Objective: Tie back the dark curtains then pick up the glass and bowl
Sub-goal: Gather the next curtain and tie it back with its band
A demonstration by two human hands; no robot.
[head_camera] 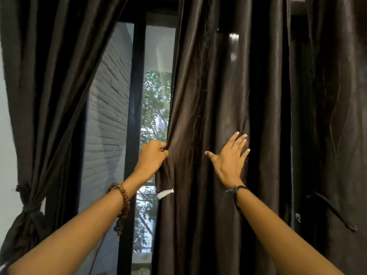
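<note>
**Left hand grips the right curtain's edge, right hand spread on its folds**

The left hand is curled into a fist around the inner edge of the right curtain, fabric bunched between its fingers and thumb, a ring showing on one finger. Its forearm reaches up and forward from the lower left, with a wooden bead bracelet hanging loose at the wrist. The right hand holds nothing: its fingers are straight and fanned, thumb stretched out to the left, palm lying against the curtain's folds a little to the right of the gripped edge. Its arm rises from the lower right, a dark cord band at the wrist. A small white tag sticks out from the curtain's edge just below the left hand. The left curtain is already drawn aside and knotted by a tie low at the left. Between the two curtains shows the dark window frame, with a grey brick wall and green foliage beyond the glass
</note>
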